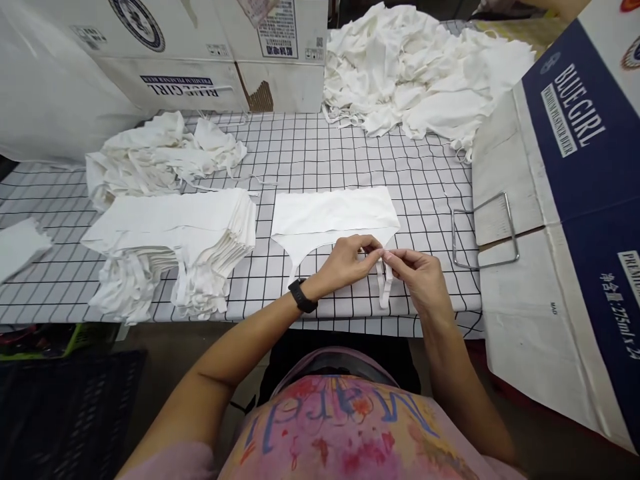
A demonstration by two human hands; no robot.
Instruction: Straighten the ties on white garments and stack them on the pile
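your colourful shirt (330,427) nearest, below bench (310,150) edge. white garment (335,212) lies flat on bench before you, right of garment stack (165,220). left grip (350,259) and right grip (423,277) both narrow, pinching strap (385,293) near garment's right corner. step in hand looks like straightening strap; next move seems to call for laying it untwisted without dragging fabric.

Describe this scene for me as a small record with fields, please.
Left hand: fingers pinching a strap; black band on wrist
Right hand: fingers at the same strap, close beside the left's
Garment: white, body spread flat
Left side: stack of white garments, loose pile behind
Back right: large heap of white cloth
Boxes: back box, right box
Surface: checked tablecloth
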